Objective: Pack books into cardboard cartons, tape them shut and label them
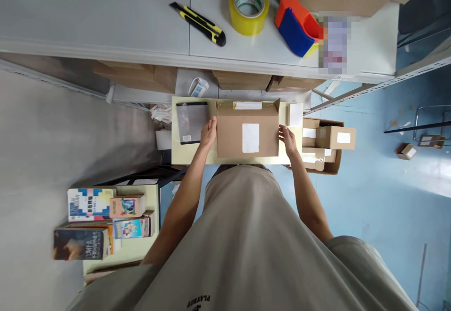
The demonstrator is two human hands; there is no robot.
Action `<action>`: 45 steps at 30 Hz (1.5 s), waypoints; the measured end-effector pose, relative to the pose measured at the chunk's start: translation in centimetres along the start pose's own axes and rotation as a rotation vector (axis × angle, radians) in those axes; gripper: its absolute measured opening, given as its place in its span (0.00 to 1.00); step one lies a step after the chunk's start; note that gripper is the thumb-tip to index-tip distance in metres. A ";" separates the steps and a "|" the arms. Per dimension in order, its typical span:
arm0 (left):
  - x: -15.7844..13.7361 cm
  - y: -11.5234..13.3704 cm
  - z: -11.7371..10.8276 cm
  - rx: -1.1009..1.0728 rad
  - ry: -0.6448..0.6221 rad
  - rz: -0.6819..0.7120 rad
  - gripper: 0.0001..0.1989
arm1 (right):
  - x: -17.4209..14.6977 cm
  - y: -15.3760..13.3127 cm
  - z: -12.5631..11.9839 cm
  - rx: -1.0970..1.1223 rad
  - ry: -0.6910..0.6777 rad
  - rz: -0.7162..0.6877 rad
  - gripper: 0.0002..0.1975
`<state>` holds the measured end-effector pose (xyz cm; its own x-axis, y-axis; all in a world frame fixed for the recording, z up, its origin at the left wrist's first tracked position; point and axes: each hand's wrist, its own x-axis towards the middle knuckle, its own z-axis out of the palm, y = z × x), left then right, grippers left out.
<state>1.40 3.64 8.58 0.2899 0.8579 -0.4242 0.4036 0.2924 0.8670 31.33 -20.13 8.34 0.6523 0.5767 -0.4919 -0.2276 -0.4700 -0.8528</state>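
A cardboard box (229,135) with a white label on its top stands in front of me on a pale yellow table (190,155). Small flaps stick out at its far corners, and clear tape with a white strip runs along the far side. My left hand (209,133) is against the box's left side, its fingers close together. On the right side, my right hand (288,140) has its fingertips at the box's edge, slightly bent. Left of the box lies a dark flat packet (192,120) with a barcode. A small white item (295,114) lies at the table's far right.
A grey shelf ahead carries a utility knife (199,23), a yellow tape roll (248,8) and a red-and-blue tape dispenser (296,25). Several small boxes fill a carton (331,166) to the right. Stacked books (89,203) sit at the lower left.
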 end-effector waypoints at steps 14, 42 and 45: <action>-4.5 -0.6 -1.5 -0.013 0.072 -0.131 0.53 | -4.4 -1.4 -0.8 -0.077 0.041 -0.031 0.53; -12.4 -0.2 -0.2 0.623 -0.182 0.455 0.13 | 4.6 -15.3 4.9 -1.238 -0.248 -0.641 0.32; -12.3 -0.7 -1.3 0.539 -0.104 0.511 0.14 | 3.5 -15.2 5.3 -1.246 -0.211 -0.629 0.33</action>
<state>-3.57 -6.62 13.53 0.6247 0.7793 -0.0491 0.5584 -0.4019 0.7257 33.26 -7.40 18.65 0.2596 0.9439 -0.2041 0.9088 -0.3103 -0.2790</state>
